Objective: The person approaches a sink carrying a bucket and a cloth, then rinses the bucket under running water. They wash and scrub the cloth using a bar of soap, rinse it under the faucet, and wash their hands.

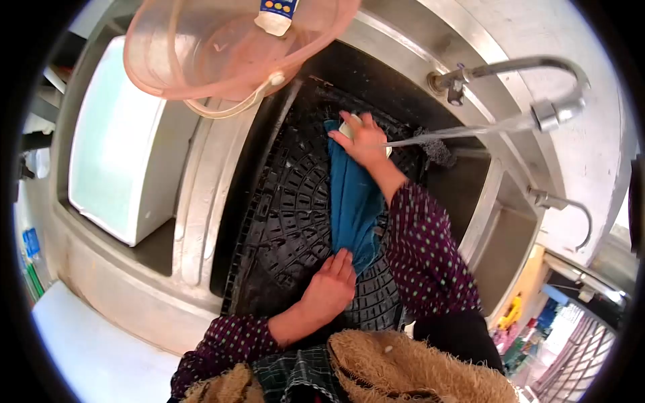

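A blue cloth (353,201) lies stretched lengthwise over a black ribbed mat (285,228) in the sink. My right hand (366,144) is closed over a pale, block-like object (347,126) and presses it on the cloth's far end. Most of that object is covered by my fingers, so its kind is unclear. At the near end, my left hand (330,285) has its fingers together on the cloth's edge, pinning it. Running water (463,132) from the curved tap (547,111) reaches my right hand.
A translucent pink bucket (154,50) with a white handle stands at the upper left, a small carton (275,17) inside it. A large white box (114,148) sits in the left basin. A grey scouring pad (438,151) lies beyond my right hand. A second tap (571,205) stands right.
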A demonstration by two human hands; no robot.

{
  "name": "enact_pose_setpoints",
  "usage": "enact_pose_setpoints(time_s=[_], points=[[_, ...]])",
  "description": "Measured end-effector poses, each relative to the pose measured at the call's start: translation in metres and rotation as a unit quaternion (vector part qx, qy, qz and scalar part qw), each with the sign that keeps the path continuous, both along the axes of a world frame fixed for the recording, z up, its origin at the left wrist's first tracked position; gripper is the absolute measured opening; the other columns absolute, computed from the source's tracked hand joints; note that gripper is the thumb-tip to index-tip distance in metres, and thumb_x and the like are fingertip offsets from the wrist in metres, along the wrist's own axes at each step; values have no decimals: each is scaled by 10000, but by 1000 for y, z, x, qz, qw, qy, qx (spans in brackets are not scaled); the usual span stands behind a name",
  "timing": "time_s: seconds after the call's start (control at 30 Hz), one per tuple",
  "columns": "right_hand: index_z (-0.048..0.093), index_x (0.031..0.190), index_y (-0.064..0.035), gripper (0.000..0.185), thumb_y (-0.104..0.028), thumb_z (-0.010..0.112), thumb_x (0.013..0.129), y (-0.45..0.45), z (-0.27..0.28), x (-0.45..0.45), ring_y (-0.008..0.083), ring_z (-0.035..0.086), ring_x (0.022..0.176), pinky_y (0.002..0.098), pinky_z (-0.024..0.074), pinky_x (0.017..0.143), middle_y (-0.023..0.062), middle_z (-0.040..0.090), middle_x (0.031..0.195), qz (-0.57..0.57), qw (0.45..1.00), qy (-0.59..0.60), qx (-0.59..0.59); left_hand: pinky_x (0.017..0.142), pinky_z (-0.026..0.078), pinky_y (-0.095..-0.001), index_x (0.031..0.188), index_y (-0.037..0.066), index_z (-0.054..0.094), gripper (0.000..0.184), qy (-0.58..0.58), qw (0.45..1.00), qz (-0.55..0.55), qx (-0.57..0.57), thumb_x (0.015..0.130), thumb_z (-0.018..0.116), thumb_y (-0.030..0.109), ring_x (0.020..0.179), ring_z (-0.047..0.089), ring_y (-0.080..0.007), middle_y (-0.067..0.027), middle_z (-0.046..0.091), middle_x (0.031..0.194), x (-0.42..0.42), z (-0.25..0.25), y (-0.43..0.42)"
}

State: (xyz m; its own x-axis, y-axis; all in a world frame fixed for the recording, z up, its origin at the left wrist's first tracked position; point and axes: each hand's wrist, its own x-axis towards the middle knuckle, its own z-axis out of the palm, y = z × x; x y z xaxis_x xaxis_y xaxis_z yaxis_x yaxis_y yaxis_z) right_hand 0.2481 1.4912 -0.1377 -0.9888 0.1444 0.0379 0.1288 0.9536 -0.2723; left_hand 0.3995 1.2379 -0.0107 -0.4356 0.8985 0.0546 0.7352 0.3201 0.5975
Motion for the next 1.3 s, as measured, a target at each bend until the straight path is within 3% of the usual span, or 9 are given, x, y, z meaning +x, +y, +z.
enact_pose_setpoints(time_s=[0.17,0.37,0.5,0.63,0.7,0.77,0.9,1.03,1.3], points=[[510,1329,-222,623,-505,641,789,23,45,6,346,538,1170,433,432,987,138,522,1308,3,951,-282,-128,904,508,-387,1025,-44,631,310,-19,999,15,38,732,615,57,1146,570,-334,-175,586,1225,-9,-4,1],[575,1121,-66,462,-238,718,717,25,53,30,277,600,966,358,464,879,115,639,972,-79,931,-161,-318,802,522,-319,1077,37,659,294,-50,972,220,60,784,652,20,984,617,-252,-106,597,1088,-51,47,-15],[566,1129,-15,407,-122,663,749,55,115,48,184,622,787,301,496,705,79,633,890,-258,751,-44,-606,798,470,-263,1133,6,633,269,-170,914,326,171,889,534,-44,943,586,-192,-120,582,1048,-88,77,-39],[627,1071,-55,367,-166,667,723,43,75,48,252,633,880,351,489,804,115,655,877,-149,866,-150,-453,720,482,-263,1091,34,653,229,-108,929,286,207,892,554,-22,887,595,-207,-114,590,1033,-107,59,-51],[653,1103,-102,382,-215,647,738,11,65,46,314,589,1100,387,483,912,167,601,1187,-150,942,-243,-177,730,480,-259,1090,35,652,213,-142,919,303,207,909,546,0,885,592,-187,-99,596,1033,-108,50,-53],[674,1039,-106,314,-270,655,772,-22,68,62,357,608,1051,419,504,878,191,648,1067,-176,961,-212,-7,739,478,-255,1089,36,651,199,-177,909,321,198,926,538,22,883,589,-167,-84,601,1032,-110,49,-60],[676,1052,-109,374,-324,708,748,-13,68,69,337,602,1059,377,488,902,198,617,1099,-180,955,-237,-2,807,462,-236,1103,32,647,196,-365,816,402,196,964,518,82,852,570,-100,-22,613,992,-124,55,-62],[679,824,-50,295,-344,694,836,38,112,83,162,557,742,303,425,714,31,585,702,-240,817,-50,-522,752,491,-227,1113,0,642,212,-285,836,396,253,972,511,90,892,564,-73,-26,637,1005,-146,65,-66],[623,785,-35,295,-307,675,885,65,175,104,104,479,705,280,394,682,2,554,744,-312,753,91,-572,687,490,-219,1131,-15,642,227,-295,831,361,303,978,523,101,764,588,-85,-30,647,909,-166,87,-59]])
